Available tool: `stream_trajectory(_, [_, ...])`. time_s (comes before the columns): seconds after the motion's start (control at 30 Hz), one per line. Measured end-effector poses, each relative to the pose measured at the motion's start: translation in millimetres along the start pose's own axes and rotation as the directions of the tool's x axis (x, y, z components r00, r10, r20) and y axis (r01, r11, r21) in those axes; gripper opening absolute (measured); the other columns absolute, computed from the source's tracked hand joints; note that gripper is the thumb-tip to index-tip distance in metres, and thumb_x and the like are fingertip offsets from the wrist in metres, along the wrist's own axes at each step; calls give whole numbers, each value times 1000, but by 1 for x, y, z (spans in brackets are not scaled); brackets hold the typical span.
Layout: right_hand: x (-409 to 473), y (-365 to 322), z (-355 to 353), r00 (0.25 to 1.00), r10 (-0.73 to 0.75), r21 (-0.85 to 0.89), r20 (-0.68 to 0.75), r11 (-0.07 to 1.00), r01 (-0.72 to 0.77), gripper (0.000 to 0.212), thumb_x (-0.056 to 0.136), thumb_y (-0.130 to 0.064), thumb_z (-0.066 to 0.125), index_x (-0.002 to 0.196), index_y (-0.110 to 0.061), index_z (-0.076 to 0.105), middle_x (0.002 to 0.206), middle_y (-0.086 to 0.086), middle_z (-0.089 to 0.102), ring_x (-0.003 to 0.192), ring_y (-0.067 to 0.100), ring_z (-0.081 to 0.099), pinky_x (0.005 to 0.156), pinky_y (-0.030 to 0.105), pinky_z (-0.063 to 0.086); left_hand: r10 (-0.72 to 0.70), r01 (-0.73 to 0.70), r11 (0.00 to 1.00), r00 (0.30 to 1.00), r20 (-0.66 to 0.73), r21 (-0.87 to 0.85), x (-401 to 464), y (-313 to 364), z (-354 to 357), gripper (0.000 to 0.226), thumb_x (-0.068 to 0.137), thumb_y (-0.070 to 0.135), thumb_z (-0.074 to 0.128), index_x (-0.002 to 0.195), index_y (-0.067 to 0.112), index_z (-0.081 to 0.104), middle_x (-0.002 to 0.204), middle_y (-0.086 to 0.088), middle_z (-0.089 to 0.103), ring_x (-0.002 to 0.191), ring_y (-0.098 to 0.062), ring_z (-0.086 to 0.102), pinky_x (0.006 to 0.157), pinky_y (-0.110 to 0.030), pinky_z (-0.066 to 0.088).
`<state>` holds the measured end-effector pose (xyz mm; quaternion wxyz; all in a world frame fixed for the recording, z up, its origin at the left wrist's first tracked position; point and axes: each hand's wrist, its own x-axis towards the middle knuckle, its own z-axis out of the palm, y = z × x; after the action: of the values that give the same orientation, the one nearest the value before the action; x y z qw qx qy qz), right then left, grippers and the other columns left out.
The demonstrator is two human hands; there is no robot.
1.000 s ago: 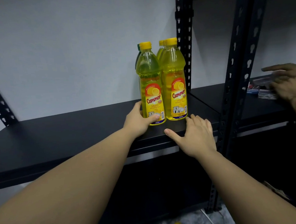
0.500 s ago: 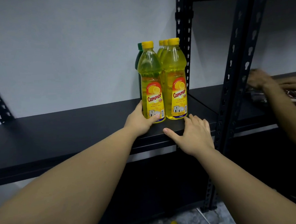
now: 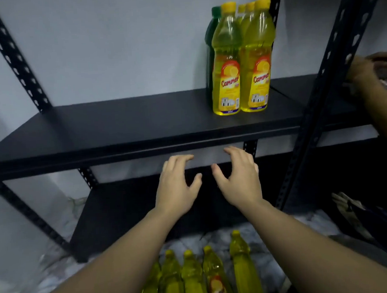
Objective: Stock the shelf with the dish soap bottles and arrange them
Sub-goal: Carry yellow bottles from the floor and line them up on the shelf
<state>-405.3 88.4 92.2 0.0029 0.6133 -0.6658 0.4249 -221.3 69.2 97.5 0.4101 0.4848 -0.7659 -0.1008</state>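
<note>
two clear plastic yellow bottles (image 3: pixel 239 59) stand upright on matte black shelf (image 3: pixel 118 126).

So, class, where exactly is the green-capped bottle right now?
In the head view, the green-capped bottle stands on the black shelf, right of centre, behind the left of the two front yellow bottles.

You can read the brand "Cammer" in red slanted script on the yellow-and-red label of the left front yellow plastic dish soap bottle (image 3: pixel 226 60) on the black metal shelf (image 3: pixel 128 127). The same "Cammer" stands on the label of the right front yellow bottle (image 3: pixel 256 56) just beside it. The small print beneath both is too fine to read. On the floor, one lying yellow bottle's label (image 3: pixel 216 290) is too blurred to read.
</note>
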Motion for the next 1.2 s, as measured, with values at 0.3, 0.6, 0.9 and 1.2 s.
stream_trajectory(0.3, [-90,12,74,925,170,-75,340,985,-153,75,99,-67,41,158,-22,31,157,-2,43,144,20,34,115,45,31,-477,436,875,850,223,212,-103,-85,17,73,100,57,58,160,23,35,157,-3,44,143,-26,42,113,-46,41])
stream_trajectory(0.6, [-167,17,148,744,313,-200,591,950,-241,84,98,-72,39,163,-24,18,163,5,33,148,30,30,116,48,33,-671,566,741,652,354,362,-170,-134,36,79,99,59,58,161,19,30,157,-10,39,145,-34,37,116,-49,39])
stream_trajectory(0.9, [-204,69,170,596,504,-400,625,862,-311,84,94,-66,54,158,-17,27,157,13,38,143,34,36,108,46,42,-720,618,677,443,535,399,-206,-144,99,91,96,59,64,162,11,23,164,-19,31,146,-39,41,116,-47,40])
stream_trajectory(1.2, [-229,109,191,296,680,-540,670,721,-435,95,92,-62,64,158,-7,25,155,20,43,134,38,52,102,42,50,-732,673,611,281,621,417,-240,-152,148,80,97,48,70,156,10,33,151,-16,54,138,-35,53,103,-36,45])
